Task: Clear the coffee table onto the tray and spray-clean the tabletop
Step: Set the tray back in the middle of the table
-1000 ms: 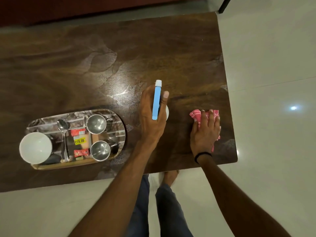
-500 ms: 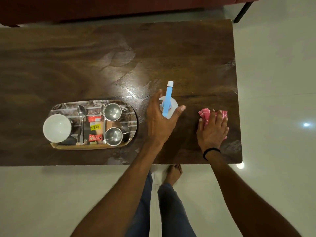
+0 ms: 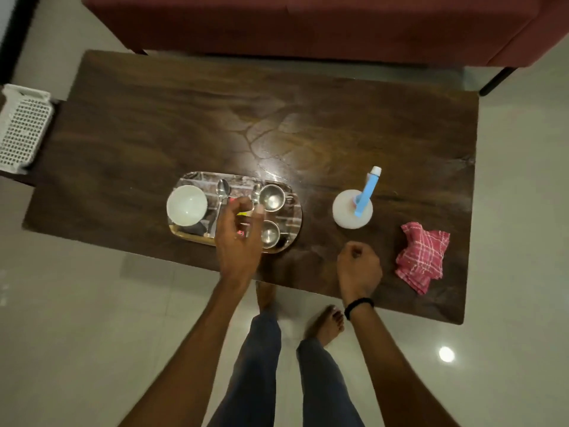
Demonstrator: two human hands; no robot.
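A dark wooden coffee table (image 3: 154,134) fills the view. Near its front edge an oval tray (image 3: 294,229) holds a white bowl (image 3: 186,205), two steel cups (image 3: 271,197), spoons and small packets. My left hand (image 3: 238,238) hovers over the tray's middle with fingers apart and empty, hiding the packets. A white spray bottle with a blue nozzle (image 3: 354,209) stands alone right of the tray. A pink checked cloth (image 3: 421,255) lies crumpled near the right front corner. Between bottle and cloth, at the front edge, my right hand (image 3: 358,268) is curled into a fist, holding nothing.
A red sofa (image 3: 308,23) runs behind the table. A white perforated basket (image 3: 21,127) sits at the table's left end. The floor is pale tile, and my bare feet (image 3: 326,323) stand at the front edge.
My left hand let go of the spray bottle and moved left over the tray. My right hand released the cloth and pulled back into a fist. The view shifted, showing more of the table.
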